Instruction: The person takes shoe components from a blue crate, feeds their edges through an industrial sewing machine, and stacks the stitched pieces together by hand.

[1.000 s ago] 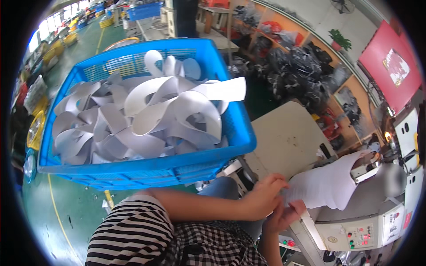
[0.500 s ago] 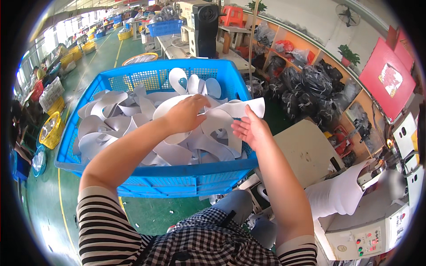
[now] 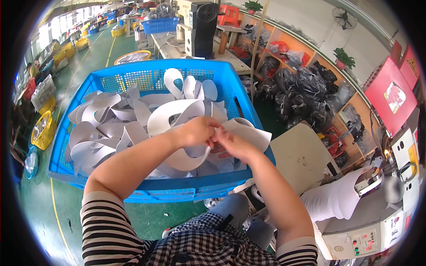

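Note:
A large blue plastic basket (image 3: 191, 182) is heaped with curved strips of white sheet material (image 3: 100, 106). Over its right half my two hands meet, fingers closed and nearly touching. My left hand (image 3: 199, 131) pinches at the upper end of a white curved strip (image 3: 188, 160), whose loop hangs below the fingers. From the right, my right hand (image 3: 235, 145) closes its fingers at the same edge, thumb on top. Another wide white strip (image 3: 255, 134) lies behind it, reaching over the basket's right rim. The fingertips partly hide what they grip.
Right of the basket is a beige tabletop (image 3: 295, 153). Beyond it, a machine with a control panel (image 3: 364, 243) carries a thick stack of white strips (image 3: 330, 197) on its arm. Black plastic bags (image 3: 310, 84) fill shelves behind. A sewing machine (image 3: 202, 29) stands past the basket.
Both hands have come together and moved nearer to me. My right hand, open with spread fingers before, is now closed at the strip. The view has shifted slightly.

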`<state>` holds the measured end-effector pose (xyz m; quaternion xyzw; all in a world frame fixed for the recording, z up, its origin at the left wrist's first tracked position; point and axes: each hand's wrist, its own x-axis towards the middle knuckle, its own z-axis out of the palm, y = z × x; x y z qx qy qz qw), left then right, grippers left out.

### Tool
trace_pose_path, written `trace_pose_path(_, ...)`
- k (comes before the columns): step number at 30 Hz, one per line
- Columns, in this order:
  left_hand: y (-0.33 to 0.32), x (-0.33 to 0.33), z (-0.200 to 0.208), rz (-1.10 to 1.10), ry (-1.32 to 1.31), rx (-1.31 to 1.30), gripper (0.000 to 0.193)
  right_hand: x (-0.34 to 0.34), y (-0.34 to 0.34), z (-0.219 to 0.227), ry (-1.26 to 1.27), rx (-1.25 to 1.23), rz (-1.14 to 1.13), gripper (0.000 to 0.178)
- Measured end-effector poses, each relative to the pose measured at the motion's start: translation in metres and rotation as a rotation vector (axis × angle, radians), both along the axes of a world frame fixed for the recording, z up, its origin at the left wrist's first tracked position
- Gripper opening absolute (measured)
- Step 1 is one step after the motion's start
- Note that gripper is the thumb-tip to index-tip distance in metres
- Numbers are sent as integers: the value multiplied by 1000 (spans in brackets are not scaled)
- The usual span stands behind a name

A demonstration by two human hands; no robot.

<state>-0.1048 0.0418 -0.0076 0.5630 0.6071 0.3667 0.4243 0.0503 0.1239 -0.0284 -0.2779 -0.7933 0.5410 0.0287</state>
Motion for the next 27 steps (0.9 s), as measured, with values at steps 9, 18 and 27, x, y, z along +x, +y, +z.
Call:
trace_pose_path(9, -5, 11, -8, -60, 435, 160, 33, 3, 9, -12, 18, -325, -242, 63)
trace_pose_path(18, 15, 16, -34, 140, -2, 84, 33, 13, 34, -46, 264, 176, -271, 26)
trace_pose_path(27, 5, 21, -1, 275, 793, 632, 20, 8, 5, -5, 371, 556, -294, 19)
